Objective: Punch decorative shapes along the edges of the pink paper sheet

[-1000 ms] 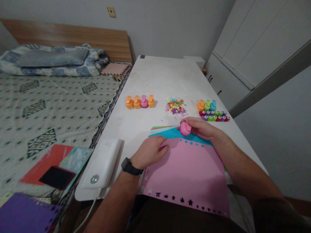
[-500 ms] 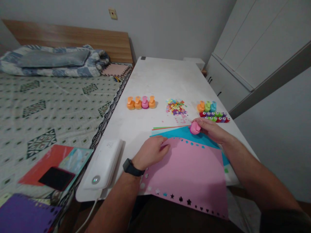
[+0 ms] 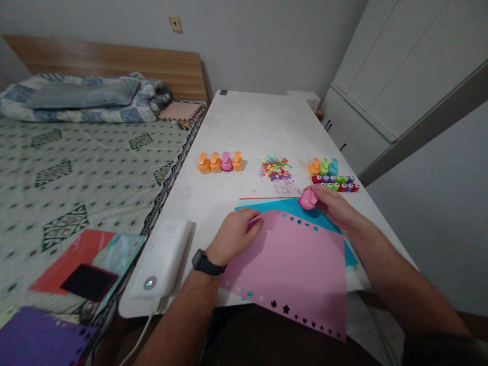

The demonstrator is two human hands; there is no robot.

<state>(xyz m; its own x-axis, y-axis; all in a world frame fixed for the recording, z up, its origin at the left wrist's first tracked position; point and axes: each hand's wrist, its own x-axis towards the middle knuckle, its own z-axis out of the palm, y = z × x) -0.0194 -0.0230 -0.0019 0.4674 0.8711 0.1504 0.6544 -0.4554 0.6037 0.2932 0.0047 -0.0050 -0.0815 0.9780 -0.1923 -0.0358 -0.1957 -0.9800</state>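
Note:
Between thumb and fingers, my left hand (image 3: 241,231) pinches the upper left corner of a pink sheet of paper (image 3: 293,269), which is raised there. Small shaped holes run along the sheet's top and bottom edges, and its lower edge hangs past the table front. My right hand (image 3: 333,203) grips a pink craft paper punch (image 3: 308,200) just above the sheet's far edge. Underneath lies a blue sheet (image 3: 280,204), with the edges of other sheets showing beyond it. Ahead of the punch is a heap of colourful paper cutouts (image 3: 275,169), with loose pink pieces nearby.
Several orange and pink punches (image 3: 220,162) stand in a row at left. More punches (image 3: 324,168) and rows of small coloured ones (image 3: 335,183) stand at right. A white power bank (image 3: 162,259) with a cable lies front left. Beside the table, a bed holds a phone (image 3: 89,282).
My left hand has closed on the pink sheet's corner and lifted it. The sheet has shifted left, its holes moving along with it. The right hand still holds the punch, turned slightly.

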